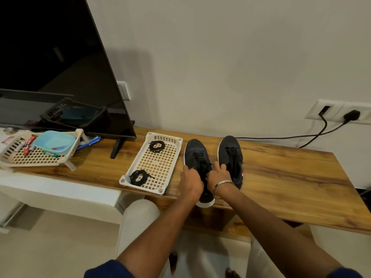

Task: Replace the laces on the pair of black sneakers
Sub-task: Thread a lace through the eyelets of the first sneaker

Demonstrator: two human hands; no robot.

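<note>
— How far are you with the shoes?

— Just starting, I think. Both black sneakers sit side by side on the wooden table (281,177), toes to the wall. The left sneaker (195,155) and the right sneaker (230,155) both have their old black laces in.

— What are your hands doing?

— My left hand (190,180) is curled on the left sneaker's near side. My right hand (219,174) is curled at that shoe's laces (200,157). It looks like it pinches them, but I can't tell for sure.

— Where are the new laces?

— Two black bundles lie in the white tray (138,167) just beside the shoes: the far bundle (157,146) and the near bundle (139,176). Both are wound up, untouched. So all the unlacing and lacing is left.
</note>
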